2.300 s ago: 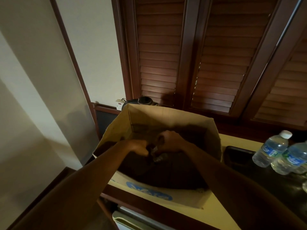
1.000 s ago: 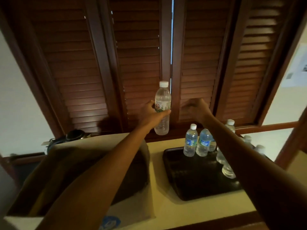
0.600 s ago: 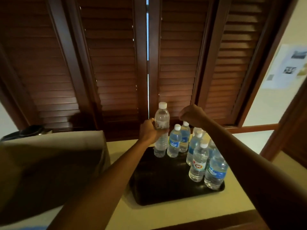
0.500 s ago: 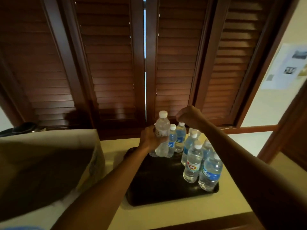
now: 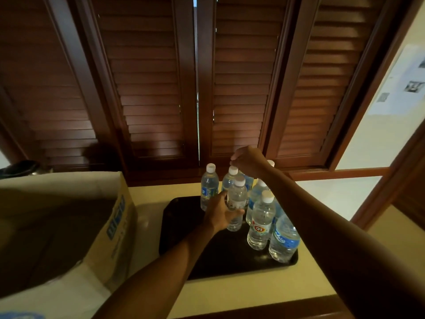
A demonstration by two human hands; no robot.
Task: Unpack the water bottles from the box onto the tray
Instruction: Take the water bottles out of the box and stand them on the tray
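A black tray (image 5: 184, 229) lies on the cream counter, with several clear water bottles standing on its right and far parts. My left hand (image 5: 219, 215) grips a white-capped water bottle (image 5: 236, 198) low on its body; the bottle stands upright at the tray's middle, close to the others. My right hand (image 5: 248, 162) hovers with curled fingers just above the cap of a rear bottle (image 5: 232, 171) and holds nothing. The open cardboard box (image 5: 108, 217) stands left of the tray, and its inside is dark.
Dark wooden louvred shutters (image 5: 151, 88) rise right behind the counter. A bottle with a red label (image 5: 261, 223) and one with a blue label (image 5: 285, 240) stand near the tray's front right corner. A dark kettle (image 5: 19, 168) sits behind the box.
My left hand has carried the bottle from the box over to the tray and lowered it among the others. My right hand came out of the box and stayed above the rear bottles.
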